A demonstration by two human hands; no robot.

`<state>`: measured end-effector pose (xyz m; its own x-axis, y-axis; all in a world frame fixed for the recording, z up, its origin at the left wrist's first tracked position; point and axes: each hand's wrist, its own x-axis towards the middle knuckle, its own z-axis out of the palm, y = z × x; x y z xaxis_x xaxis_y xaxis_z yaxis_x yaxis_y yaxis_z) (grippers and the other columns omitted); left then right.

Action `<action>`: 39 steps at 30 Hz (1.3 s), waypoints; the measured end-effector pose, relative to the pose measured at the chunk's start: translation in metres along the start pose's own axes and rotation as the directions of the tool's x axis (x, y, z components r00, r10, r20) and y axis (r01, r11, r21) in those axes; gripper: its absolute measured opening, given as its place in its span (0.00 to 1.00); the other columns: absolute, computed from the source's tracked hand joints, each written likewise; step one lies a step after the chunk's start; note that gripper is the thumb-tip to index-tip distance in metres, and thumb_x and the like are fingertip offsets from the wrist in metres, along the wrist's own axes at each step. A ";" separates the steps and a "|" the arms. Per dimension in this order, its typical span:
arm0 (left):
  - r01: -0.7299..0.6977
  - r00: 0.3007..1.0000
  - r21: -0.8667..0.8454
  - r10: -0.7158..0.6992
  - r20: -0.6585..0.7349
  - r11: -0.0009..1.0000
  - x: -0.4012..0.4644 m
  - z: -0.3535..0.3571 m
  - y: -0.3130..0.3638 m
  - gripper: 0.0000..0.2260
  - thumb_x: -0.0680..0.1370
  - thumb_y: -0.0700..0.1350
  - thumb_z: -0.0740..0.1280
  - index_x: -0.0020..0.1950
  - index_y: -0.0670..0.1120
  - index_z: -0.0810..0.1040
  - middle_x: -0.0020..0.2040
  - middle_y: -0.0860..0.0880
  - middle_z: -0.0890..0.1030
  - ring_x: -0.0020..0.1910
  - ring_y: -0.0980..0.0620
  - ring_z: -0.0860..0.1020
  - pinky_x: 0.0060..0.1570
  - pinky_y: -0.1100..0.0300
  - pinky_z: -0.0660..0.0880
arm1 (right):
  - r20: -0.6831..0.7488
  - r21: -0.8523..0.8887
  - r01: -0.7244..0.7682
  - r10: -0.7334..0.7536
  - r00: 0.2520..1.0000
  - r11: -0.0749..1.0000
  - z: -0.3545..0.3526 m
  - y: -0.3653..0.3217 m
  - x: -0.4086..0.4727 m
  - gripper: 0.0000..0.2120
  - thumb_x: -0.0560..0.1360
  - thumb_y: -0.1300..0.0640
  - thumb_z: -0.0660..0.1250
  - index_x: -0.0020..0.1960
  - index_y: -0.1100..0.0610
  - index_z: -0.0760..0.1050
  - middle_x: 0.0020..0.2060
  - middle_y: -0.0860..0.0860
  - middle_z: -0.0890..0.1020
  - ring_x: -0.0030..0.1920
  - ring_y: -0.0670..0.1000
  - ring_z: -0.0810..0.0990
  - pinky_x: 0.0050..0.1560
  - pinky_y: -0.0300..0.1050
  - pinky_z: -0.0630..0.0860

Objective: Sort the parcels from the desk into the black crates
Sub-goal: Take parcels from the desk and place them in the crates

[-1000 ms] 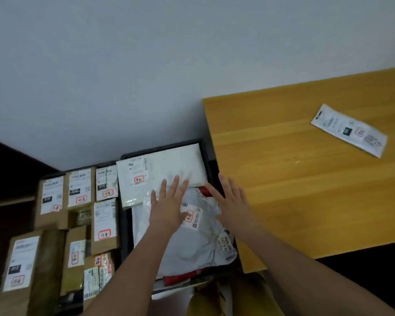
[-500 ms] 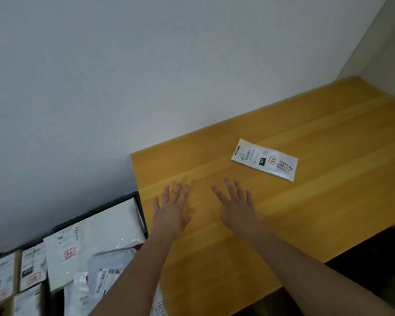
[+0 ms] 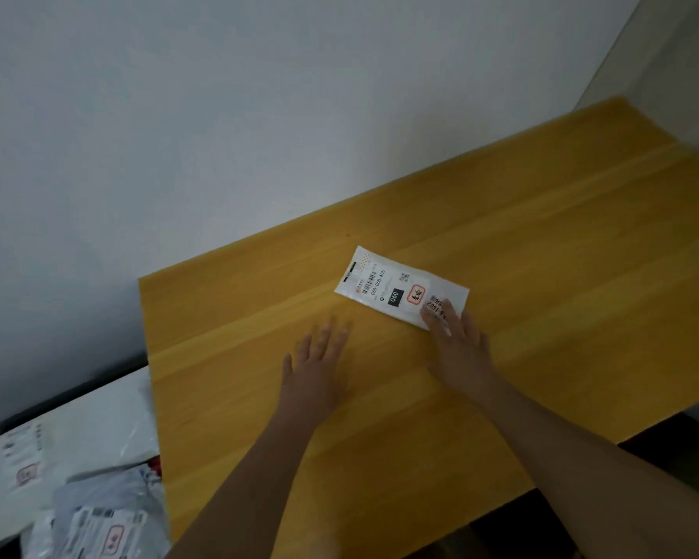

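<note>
A small white parcel (image 3: 396, 290) with a barcode label and a red stamp lies flat on the wooden desk (image 3: 541, 276). My right hand (image 3: 459, 349) reaches over the desk with straight fingers, and its fingertips touch the parcel's near right corner. My left hand (image 3: 315, 365) hovers flat and empty over the desk, left of the parcel and apart from it. At the lower left, beside the desk, a white mailer (image 3: 69, 445) and a grey mailer (image 3: 97, 518) lie in a black crate whose rim is barely visible.
A pale wall (image 3: 259, 115) runs behind the desk, with a corner at the upper right. The desk's near edge drops to a dark floor (image 3: 642, 445) at the lower right.
My view swung right, from the crates to the desk. Both hands left the mailers in the crate and moved across the desk; my right fingertips now touch the small white parcel.
</note>
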<state>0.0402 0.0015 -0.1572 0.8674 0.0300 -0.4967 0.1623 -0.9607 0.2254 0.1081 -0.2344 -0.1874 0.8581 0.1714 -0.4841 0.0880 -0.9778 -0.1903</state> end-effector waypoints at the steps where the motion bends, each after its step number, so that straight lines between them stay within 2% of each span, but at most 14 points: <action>1: 0.007 1.000 -0.006 -0.007 0.013 1.000 0.000 0.003 -0.001 0.39 0.80 0.54 0.65 0.79 0.62 0.39 0.80 0.57 0.38 0.80 0.48 0.42 0.75 0.41 0.50 | 0.005 0.013 0.000 0.000 1.000 1.000 0.001 0.003 0.003 0.41 0.78 0.50 0.66 0.80 0.41 0.41 0.80 0.49 0.40 0.79 0.60 0.44 0.74 0.65 0.52; 4: 0.060 0.997 -0.087 -0.056 0.054 0.994 0.004 0.010 -0.010 0.38 0.79 0.54 0.66 0.80 0.60 0.43 0.81 0.56 0.42 0.80 0.48 0.46 0.74 0.42 0.55 | -0.006 0.042 0.019 -0.019 1.000 0.999 0.007 0.004 0.009 0.41 0.77 0.51 0.66 0.80 0.43 0.43 0.80 0.51 0.45 0.78 0.60 0.49 0.74 0.65 0.53; 9: 0.174 0.985 -0.320 -0.163 0.059 0.931 0.017 0.018 -0.008 0.37 0.78 0.52 0.68 0.80 0.47 0.52 0.80 0.45 0.55 0.79 0.45 0.53 0.75 0.50 0.55 | -0.028 0.017 0.060 -0.060 0.998 0.998 0.007 -0.007 0.004 0.35 0.78 0.50 0.64 0.80 0.46 0.52 0.78 0.54 0.57 0.73 0.61 0.61 0.74 0.59 0.57; 11: 0.320 0.946 -0.483 -0.306 0.110 0.815 0.021 0.016 0.001 0.34 0.78 0.52 0.68 0.79 0.46 0.56 0.77 0.41 0.60 0.76 0.40 0.59 0.73 0.48 0.59 | -0.047 0.017 0.175 -0.174 0.984 0.984 0.004 -0.014 -0.001 0.25 0.79 0.50 0.61 0.76 0.50 0.65 0.68 0.54 0.71 0.64 0.56 0.70 0.68 0.50 0.66; 13: 0.418 0.891 -0.666 -0.420 0.169 0.619 0.025 0.010 0.007 0.30 0.78 0.52 0.68 0.77 0.46 0.62 0.74 0.41 0.63 0.71 0.40 0.66 0.70 0.46 0.66 | -0.159 0.125 0.255 -0.234 0.959 0.959 -0.001 -0.020 -0.001 0.16 0.81 0.54 0.60 0.66 0.55 0.77 0.56 0.53 0.80 0.57 0.53 0.75 0.61 0.48 0.71; 16: 0.422 0.867 -0.823 -0.435 0.244 0.380 0.027 0.004 0.012 0.25 0.79 0.47 0.67 0.74 0.43 0.66 0.73 0.43 0.68 0.68 0.44 0.70 0.66 0.53 0.69 | -0.249 0.315 0.210 -0.133 0.959 0.925 -0.008 -0.025 0.004 0.19 0.79 0.60 0.62 0.70 0.58 0.72 0.64 0.55 0.77 0.65 0.55 0.70 0.65 0.49 0.68; 19: 0.429 0.870 -0.859 -0.382 0.311 0.280 0.026 0.003 0.013 0.22 0.80 0.46 0.66 0.74 0.44 0.68 0.71 0.46 0.71 0.68 0.46 0.71 0.65 0.52 0.70 | -0.119 0.388 0.175 -0.139 0.983 0.905 -0.006 -0.028 0.007 0.25 0.79 0.62 0.63 0.75 0.57 0.65 0.66 0.54 0.76 0.66 0.54 0.72 0.67 0.48 0.66; 21: 0.433 0.881 -0.870 -0.315 0.353 0.234 0.024 0.006 0.012 0.16 0.81 0.44 0.65 0.69 0.46 0.73 0.67 0.48 0.76 0.63 0.48 0.75 0.57 0.53 0.73 | -0.015 0.578 0.077 -0.083 0.996 0.812 0.000 -0.034 0.007 0.27 0.79 0.62 0.65 0.77 0.56 0.63 0.58 0.53 0.79 0.58 0.52 0.77 0.57 0.44 0.74; 23: 0.434 0.886 -0.881 -0.266 0.380 0.187 0.020 0.008 0.009 0.13 0.80 0.40 0.64 0.64 0.48 0.77 0.61 0.48 0.81 0.57 0.50 0.79 0.46 0.57 0.75 | 0.073 0.678 -0.025 -0.033 0.997 0.735 0.008 -0.040 0.007 0.31 0.77 0.63 0.68 0.78 0.54 0.61 0.48 0.51 0.80 0.49 0.49 0.79 0.44 0.38 0.76; 25: 0.432 0.885 -0.888 -0.264 0.384 0.156 0.012 0.008 0.003 0.14 0.79 0.37 0.63 0.63 0.48 0.78 0.57 0.47 0.83 0.53 0.50 0.81 0.39 0.59 0.75 | 0.140 0.714 -0.085 -0.022 0.990 0.695 0.016 -0.047 0.006 0.32 0.76 0.64 0.70 0.76 0.53 0.63 0.49 0.52 0.80 0.49 0.49 0.80 0.38 0.34 0.76; 29: 0.400 0.879 -0.913 -0.316 0.358 0.077 -0.012 0.008 -0.020 0.13 0.79 0.33 0.62 0.61 0.44 0.79 0.50 0.46 0.83 0.39 0.53 0.81 0.26 0.66 0.73 | 0.178 0.729 -0.079 -0.078 0.981 0.680 0.025 -0.070 -0.002 0.25 0.76 0.65 0.70 0.72 0.53 0.71 0.46 0.48 0.79 0.50 0.51 0.81 0.42 0.40 0.81; 32: 0.351 0.879 -0.936 -0.342 0.332 -0.005 -0.029 0.009 -0.041 0.15 0.79 0.32 0.62 0.62 0.45 0.77 0.48 0.44 0.84 0.35 0.51 0.83 0.26 0.64 0.74 | 0.132 0.725 -0.016 -0.116 0.984 0.689 0.028 -0.093 -0.011 0.22 0.76 0.65 0.70 0.69 0.54 0.73 0.45 0.48 0.79 0.49 0.50 0.82 0.41 0.38 0.79; 35: 0.300 0.885 -0.951 -0.350 0.307 -0.075 -0.051 0.011 -0.063 0.21 0.78 0.30 0.62 0.67 0.49 0.74 0.55 0.42 0.84 0.44 0.45 0.84 0.34 0.56 0.80 | 0.083 0.739 0.036 -0.144 0.986 0.673 0.032 -0.123 -0.024 0.20 0.76 0.66 0.70 0.65 0.53 0.75 0.42 0.47 0.80 0.43 0.45 0.81 0.35 0.32 0.75; 39: 0.276 0.905 -0.960 -0.323 0.276 -0.048 -0.093 0.012 -0.096 0.29 0.78 0.29 0.61 0.69 0.59 0.65 0.57 0.42 0.83 0.49 0.45 0.83 0.48 0.47 0.80 | 0.026 0.728 0.113 -0.191 0.981 0.676 0.041 -0.168 -0.051 0.18 0.74 0.68 0.71 0.59 0.51 0.75 0.37 0.47 0.76 0.39 0.46 0.77 0.35 0.35 0.75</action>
<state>-0.0616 0.0871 -0.1424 0.6026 0.2614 -0.7540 0.6832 0.3193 0.6567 0.0286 -0.0742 -0.1659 0.8122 0.3584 -0.4604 -0.2120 -0.5538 -0.8052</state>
